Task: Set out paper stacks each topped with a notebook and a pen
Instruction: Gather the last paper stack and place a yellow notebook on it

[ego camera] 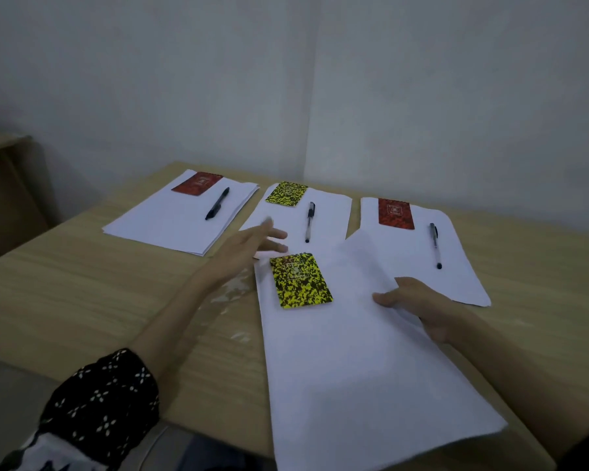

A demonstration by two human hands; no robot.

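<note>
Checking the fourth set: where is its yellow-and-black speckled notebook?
In the head view, the yellow-and-black speckled notebook lies on the nearest white paper stack, just past the left hand.

Matt wood-grain table [82, 300], smooth white paper [354, 368]

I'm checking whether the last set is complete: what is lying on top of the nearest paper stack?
On the nearest paper stack lies a yellow notebook, and the right hand rests on the sheets. No pen shows there; whatever is under that hand is hidden.

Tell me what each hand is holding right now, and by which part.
The left hand holds nothing; its fingers are spread open above the table. The right hand rests on the nearest paper stack; whether it grips something beneath cannot be told.
</note>
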